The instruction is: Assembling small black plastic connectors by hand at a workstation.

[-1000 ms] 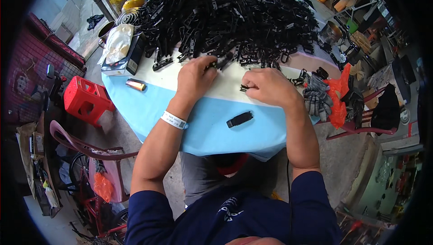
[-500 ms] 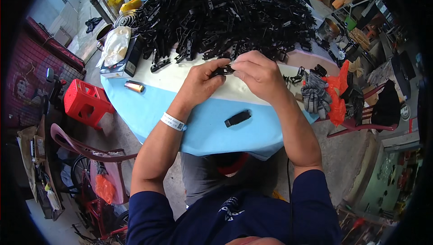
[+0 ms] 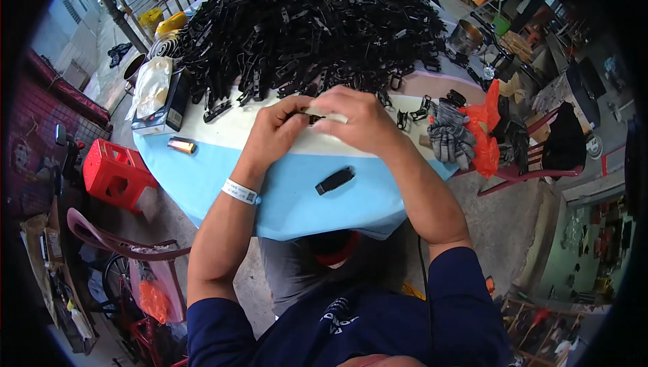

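Observation:
My left hand (image 3: 278, 127) pinches a small black clip-like part (image 3: 313, 119) between thumb and fingers above the table's cream strip. From the other side my right hand (image 3: 356, 118) closes its bent fingers on the same part; they partly cover it, so its exact kind is hard to make out. Behind both hands rises a large heap of similar black parts (image 3: 304, 29), some with oblong openings. Nearer to me, a single flat, elongated black piece (image 3: 335, 181) lies on the blue cloth (image 3: 290, 205).
A lighter (image 3: 181, 145) and a box (image 3: 165, 107) topped by a pale plastic bag are at the left. Grey gloves (image 3: 451, 134) and an orange bag (image 3: 483, 124) lie at the right edge. A red stool (image 3: 115, 171) and a chair (image 3: 121, 239) stand left of the table.
The whole view has shifted, so the table and hands appear farther left. Both hands still meet at the small black part, with the right fingers now arched over it.

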